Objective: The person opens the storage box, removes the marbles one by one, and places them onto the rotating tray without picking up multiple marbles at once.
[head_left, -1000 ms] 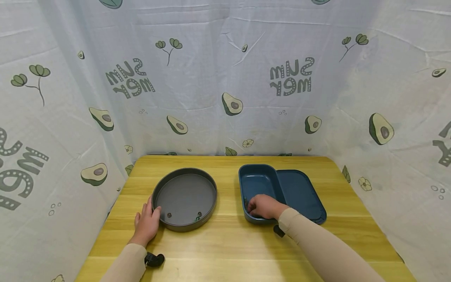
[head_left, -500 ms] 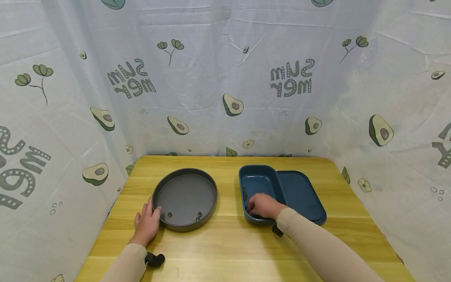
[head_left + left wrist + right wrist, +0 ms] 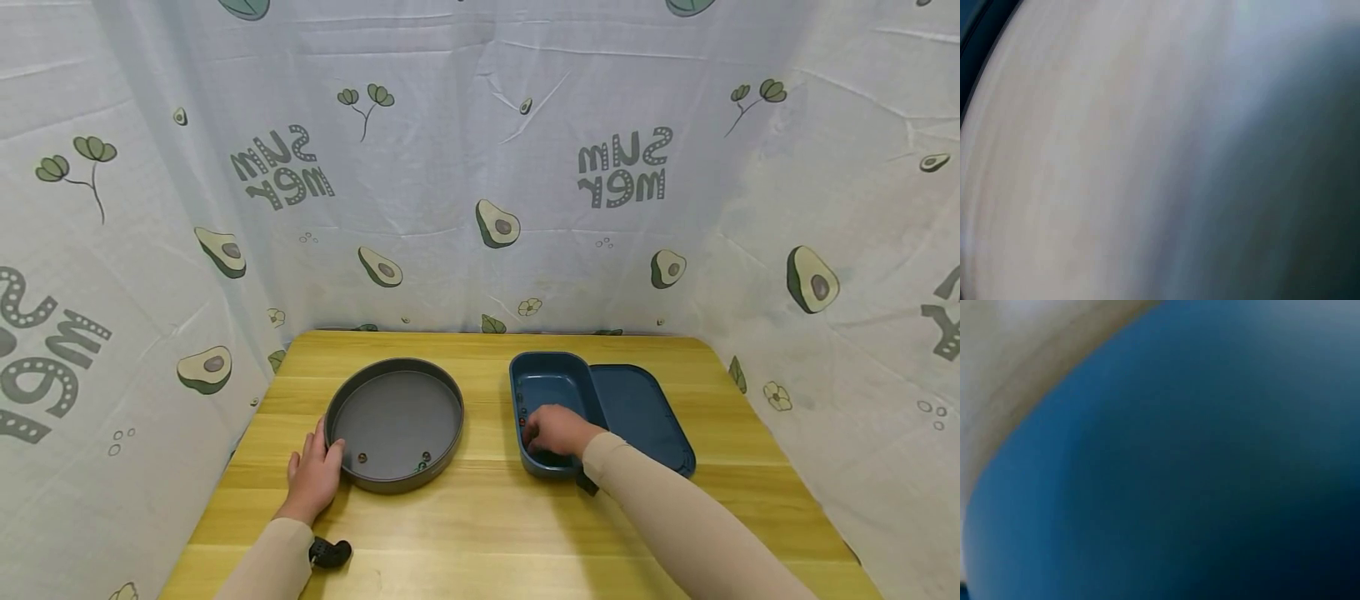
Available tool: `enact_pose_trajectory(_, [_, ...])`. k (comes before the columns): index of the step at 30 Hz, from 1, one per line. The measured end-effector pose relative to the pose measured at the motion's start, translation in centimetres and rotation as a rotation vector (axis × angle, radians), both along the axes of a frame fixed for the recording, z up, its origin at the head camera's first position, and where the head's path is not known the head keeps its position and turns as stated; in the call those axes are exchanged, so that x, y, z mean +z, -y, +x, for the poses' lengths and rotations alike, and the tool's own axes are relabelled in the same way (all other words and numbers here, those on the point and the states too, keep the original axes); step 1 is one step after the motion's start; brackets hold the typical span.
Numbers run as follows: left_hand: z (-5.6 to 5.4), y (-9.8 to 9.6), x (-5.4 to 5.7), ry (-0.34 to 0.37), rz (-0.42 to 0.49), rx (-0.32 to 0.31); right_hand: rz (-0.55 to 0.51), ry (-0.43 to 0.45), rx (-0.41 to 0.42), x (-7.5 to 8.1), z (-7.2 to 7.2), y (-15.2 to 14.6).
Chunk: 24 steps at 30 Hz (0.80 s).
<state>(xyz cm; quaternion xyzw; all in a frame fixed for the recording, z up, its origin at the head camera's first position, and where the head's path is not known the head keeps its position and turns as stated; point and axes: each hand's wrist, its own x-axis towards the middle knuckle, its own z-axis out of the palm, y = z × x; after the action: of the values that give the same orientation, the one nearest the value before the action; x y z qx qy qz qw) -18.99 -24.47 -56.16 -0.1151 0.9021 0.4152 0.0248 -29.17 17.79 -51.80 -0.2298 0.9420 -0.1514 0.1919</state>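
My left hand (image 3: 313, 479) is at the left side of a round dark grey pan (image 3: 397, 363), thumb over the rim and fingers along the outer wall. Inside the pan, near its front, are a small brown marble-like ball (image 3: 362, 457), a dark one (image 3: 426, 457) and a green one (image 3: 422, 467). My right hand (image 3: 561, 430) reaches down into a deep blue box (image 3: 551, 357), fingertips bent toward its left wall. Small dark and reddish balls (image 3: 522, 421) line that wall beside the fingers. I cannot tell whether the fingers pinch one, as the fingertips are hidden.
A flat blue lid (image 3: 637, 408) lies on the wooden table (image 3: 450, 533) against the box's right side. White printed cloth (image 3: 435, 167) hangs behind and on both sides. Both wrist views are blurred, showing the pan's dark wall (image 3: 1310, 175) and the box's blue wall (image 3: 1147, 456).
My right hand has shifted slightly back within the blue box, and a reddish ball now shows beside its fingers. My left hand keeps its place on the pan.
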Motion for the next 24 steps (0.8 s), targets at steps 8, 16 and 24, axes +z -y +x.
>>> enact_pose_trajectory(8, [-0.02,0.00,-0.05,-0.003,0.001,-0.004,-0.015,0.040,-0.007,0.61,-0.60,-0.36])
enact_pose_trajectory(16, [-0.11,-0.05,-0.08,-0.008,0.003,-0.005,-0.040,0.041,-0.045,0.91,-0.46,-0.73])
enact_pose_trajectory(24, [-0.06,0.00,-0.09,-0.003,-0.008,-0.002,-0.049,0.051,-0.073,0.93,-0.31,-0.58])
